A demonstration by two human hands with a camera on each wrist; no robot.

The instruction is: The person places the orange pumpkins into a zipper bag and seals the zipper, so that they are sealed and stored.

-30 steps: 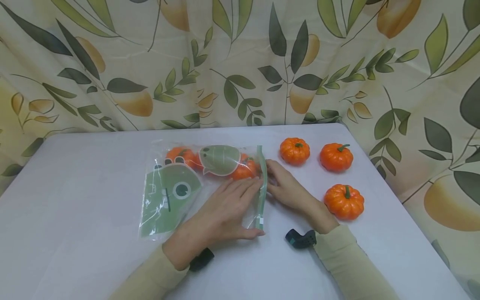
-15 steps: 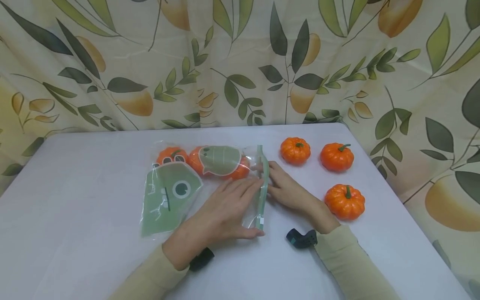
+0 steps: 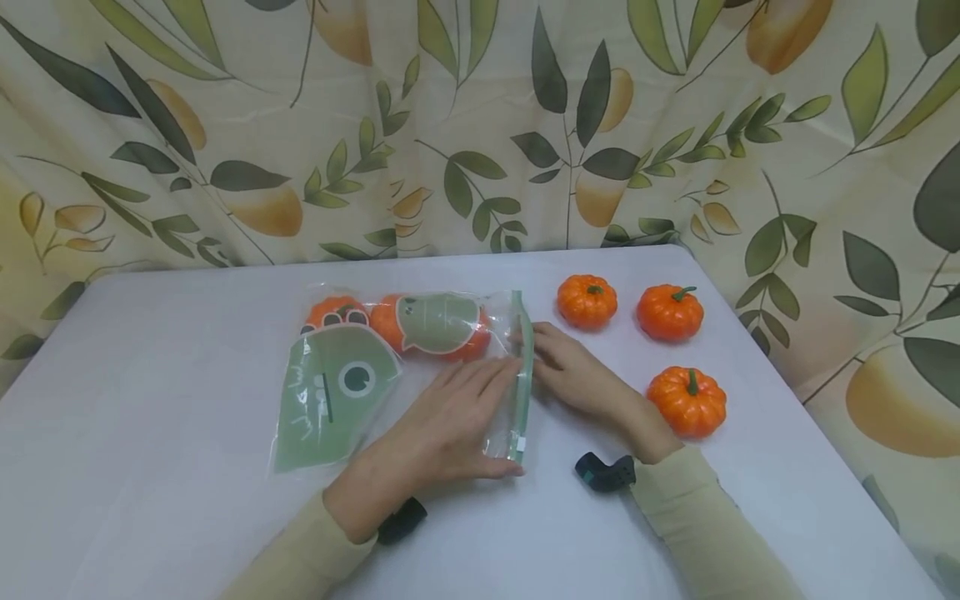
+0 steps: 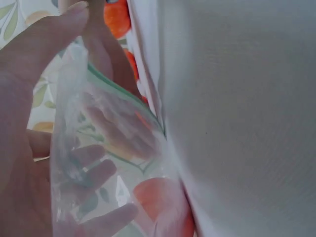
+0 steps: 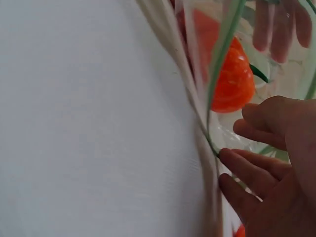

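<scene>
A clear zip bag (image 3: 352,392) with green cartoon prints lies on the white table (image 3: 150,375). Orange pumpkins (image 3: 390,321) sit inside it along its far edge. My left hand (image 3: 442,425) lies flat on the bag with straight fingers, fingertips near the green zip strip (image 3: 522,375). My right hand (image 3: 577,375) rests at the bag's mouth, its fingers touching the strip from the right. The right wrist view shows a pumpkin (image 5: 232,79) behind the strip (image 5: 222,59) and loosely bent fingers (image 5: 247,168). In the left wrist view the plastic (image 4: 98,148) covers my fingers.
Three loose pumpkins stand right of the bag: one (image 3: 587,301) close to the mouth, one (image 3: 670,312) further right, one (image 3: 687,402) nearer me. A leaf-and-fruit curtain (image 3: 450,125) hangs behind the table. The table's right edge runs just past the pumpkins.
The pumpkins inside the bag have slid left, deeper in, away from the zip strip. Both hands have stayed almost where they were.
</scene>
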